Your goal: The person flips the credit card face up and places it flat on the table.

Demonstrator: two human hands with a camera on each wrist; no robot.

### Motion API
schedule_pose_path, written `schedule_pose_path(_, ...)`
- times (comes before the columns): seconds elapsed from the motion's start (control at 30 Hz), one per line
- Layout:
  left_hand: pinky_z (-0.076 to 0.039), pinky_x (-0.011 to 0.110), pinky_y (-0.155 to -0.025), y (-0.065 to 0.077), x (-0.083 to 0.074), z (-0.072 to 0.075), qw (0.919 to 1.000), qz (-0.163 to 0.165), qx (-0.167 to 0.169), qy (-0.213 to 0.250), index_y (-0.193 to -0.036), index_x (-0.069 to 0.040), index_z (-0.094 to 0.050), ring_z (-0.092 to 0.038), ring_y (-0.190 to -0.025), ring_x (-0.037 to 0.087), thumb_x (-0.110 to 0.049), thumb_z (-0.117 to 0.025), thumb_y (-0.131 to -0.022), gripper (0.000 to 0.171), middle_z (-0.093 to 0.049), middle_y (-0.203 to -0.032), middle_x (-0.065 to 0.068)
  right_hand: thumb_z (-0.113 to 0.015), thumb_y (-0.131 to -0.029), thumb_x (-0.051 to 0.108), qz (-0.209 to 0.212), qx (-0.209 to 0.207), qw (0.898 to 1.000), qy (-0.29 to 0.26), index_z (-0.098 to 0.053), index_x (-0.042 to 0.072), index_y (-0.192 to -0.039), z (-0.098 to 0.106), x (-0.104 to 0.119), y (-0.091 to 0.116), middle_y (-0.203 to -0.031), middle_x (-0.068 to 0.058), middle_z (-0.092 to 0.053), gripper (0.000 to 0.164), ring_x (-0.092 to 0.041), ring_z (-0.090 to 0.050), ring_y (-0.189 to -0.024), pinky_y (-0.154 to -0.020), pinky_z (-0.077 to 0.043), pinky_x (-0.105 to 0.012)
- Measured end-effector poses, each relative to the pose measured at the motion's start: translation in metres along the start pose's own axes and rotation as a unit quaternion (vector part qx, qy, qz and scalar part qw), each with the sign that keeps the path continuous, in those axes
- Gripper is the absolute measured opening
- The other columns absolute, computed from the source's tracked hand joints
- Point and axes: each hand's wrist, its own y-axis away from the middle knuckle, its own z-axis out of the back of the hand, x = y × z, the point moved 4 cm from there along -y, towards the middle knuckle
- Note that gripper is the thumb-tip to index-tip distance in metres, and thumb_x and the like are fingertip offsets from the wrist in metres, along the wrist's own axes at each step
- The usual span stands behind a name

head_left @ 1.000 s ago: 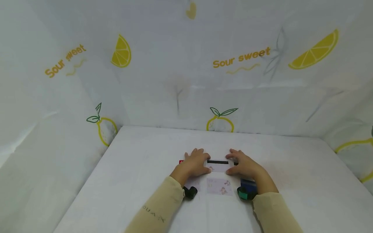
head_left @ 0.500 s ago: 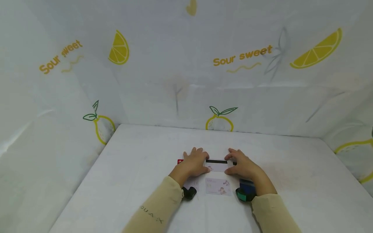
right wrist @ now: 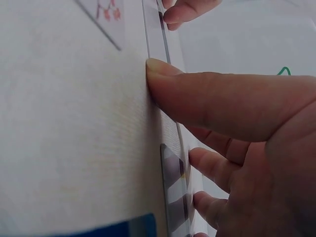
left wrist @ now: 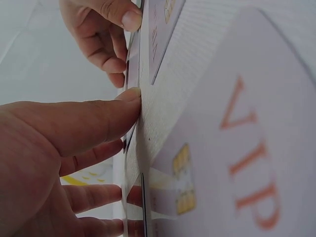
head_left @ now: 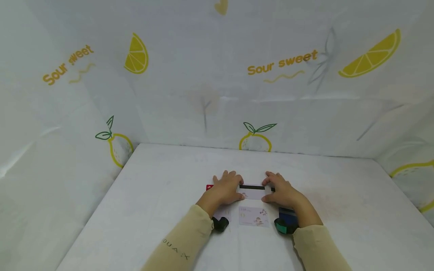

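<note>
A white card with a black stripe [head_left: 252,192] lies flat on the table between the two hands. My left hand [head_left: 223,190] pinches its left end, thumb at the near corner and index finger at the far one. At the opposite end, my right hand [head_left: 284,192] holds the card the same way. In the left wrist view the card shows edge-on as a thin strip [left wrist: 132,76] between the thumbs and fingers. Just nearer lies a pale VIP card [head_left: 253,216]. The left hand's other fingers spread over a red card [head_left: 209,187], mostly hidden.
Another striped card [right wrist: 173,187] lies below the right hand's fingers. A blue card [head_left: 287,215] sits by the right wrist, partly covered by a dark band [head_left: 284,226]. Near the left wrist is a further pale VIP card [left wrist: 247,163]. A lemon-print sheet [head_left: 203,82] rises behind the table.
Both hands keep their hold on the striped card, which stays in its place among the others. Only the head view has shifted slightly.
</note>
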Motion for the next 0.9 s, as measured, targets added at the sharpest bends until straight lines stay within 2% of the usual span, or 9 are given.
schedule_pose_path(0.13, -0.025, 0.069, -0.108, 0.0003, -0.0004, 0.0001, 1.0, -0.001, 0.0, 0.001, -0.118, -0.023, -0.061, -0.042, -0.123, 0.023, -0.04, -0.077, -0.083, 0.041, -0.054, -0.122, -0.002, -0.08, -0.079, 0.019, -0.011, 0.003, 1.0, -0.005, -0.059, 0.01, -0.112, -0.0008, -0.0019, -0.0008, -0.16, -0.024, -0.022, 0.04, -0.054, -0.004, -0.145, -0.107, -0.008, -0.077)
schedule_pose_path(0.3, -0.024, 0.068, -0.109, 0.0001, -0.0005, -0.0009, 1.0, -0.001, 0.003, -0.001, -0.126, -0.024, -0.059, -0.04, -0.129, 0.024, -0.04, -0.076, -0.084, 0.048, -0.052, -0.13, -0.001, -0.081, -0.079, 0.021, -0.022, 0.001, 1.0, -0.009, -0.057, 0.013, -0.112, -0.0005, -0.0023, -0.0006, -0.159, -0.023, -0.024, 0.042, -0.057, -0.016, -0.142, -0.107, -0.016, -0.075)
schedule_pose_path(0.57, -0.023, 0.069, -0.109, -0.0002, 0.0004, -0.0014, 1.0, -0.001, 0.004, 0.006, -0.128, -0.025, -0.058, -0.038, -0.135, 0.026, -0.04, -0.076, -0.085, 0.049, -0.051, -0.135, 0.0, -0.083, -0.077, 0.019, -0.01, -0.009, 1.0, -0.022, -0.055, 0.014, -0.109, 0.0005, 0.0, -0.0005, -0.155, -0.021, -0.033, 0.043, -0.054, -0.029, -0.137, -0.107, -0.024, -0.072)
schedule_pose_path(0.73, -0.021, 0.071, -0.108, -0.0005, 0.0011, -0.0022, 0.9998, -0.009, 0.002, 0.016, -0.127, -0.025, -0.056, -0.035, -0.14, 0.03, -0.039, -0.076, -0.085, 0.049, -0.051, -0.137, 0.0, -0.086, -0.073, 0.021, 0.019, -0.011, 1.0, -0.015, -0.057, 0.014, -0.119, 0.0002, 0.0015, 0.0007, -0.153, -0.021, -0.037, 0.054, -0.047, -0.029, -0.141, -0.108, -0.016, -0.073)
schedule_pose_path(0.9, -0.022, 0.071, -0.108, -0.0008, 0.0014, -0.0022, 0.9998, -0.008, 0.0, 0.019, -0.127, -0.025, -0.055, -0.039, -0.133, 0.026, -0.039, -0.077, -0.084, 0.05, -0.052, -0.132, -0.001, -0.085, -0.073, 0.022, 0.043, -0.011, 0.999, -0.002, -0.058, 0.013, -0.128, -0.0008, 0.0041, 0.0017, -0.152, -0.021, -0.039, 0.062, -0.044, -0.029, -0.143, -0.108, -0.008, -0.075)
